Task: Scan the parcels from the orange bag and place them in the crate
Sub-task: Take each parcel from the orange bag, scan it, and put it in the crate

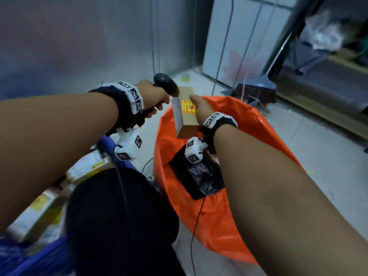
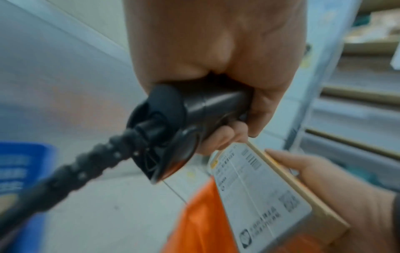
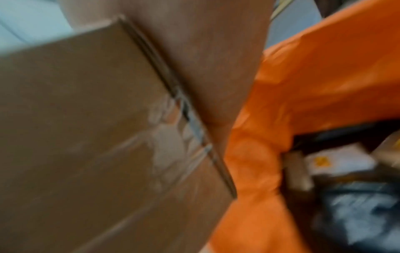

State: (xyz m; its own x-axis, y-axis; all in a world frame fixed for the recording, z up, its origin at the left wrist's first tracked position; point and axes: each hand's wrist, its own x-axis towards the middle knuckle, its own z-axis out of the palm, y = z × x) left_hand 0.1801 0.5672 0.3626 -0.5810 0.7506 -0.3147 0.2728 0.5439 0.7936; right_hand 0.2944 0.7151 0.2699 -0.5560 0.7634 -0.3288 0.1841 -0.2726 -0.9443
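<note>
Left hand (image 1: 154, 96) fingers around scanner (image 1: 166, 84); right hand (image 1: 201, 108) fingers clasping cardboard parcel (image 1: 184, 116) above orange bag (image 1: 249, 136).

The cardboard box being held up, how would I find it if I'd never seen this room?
Find the big orange bag open on the floor. Just above its mouth, the right hand holds a brown cardboard box, beside the black scanner gripped by the left hand. Unlike the black-wrapped parcel lying in the bag, it's raised and carries a yellow-and-red sticker.
</note>
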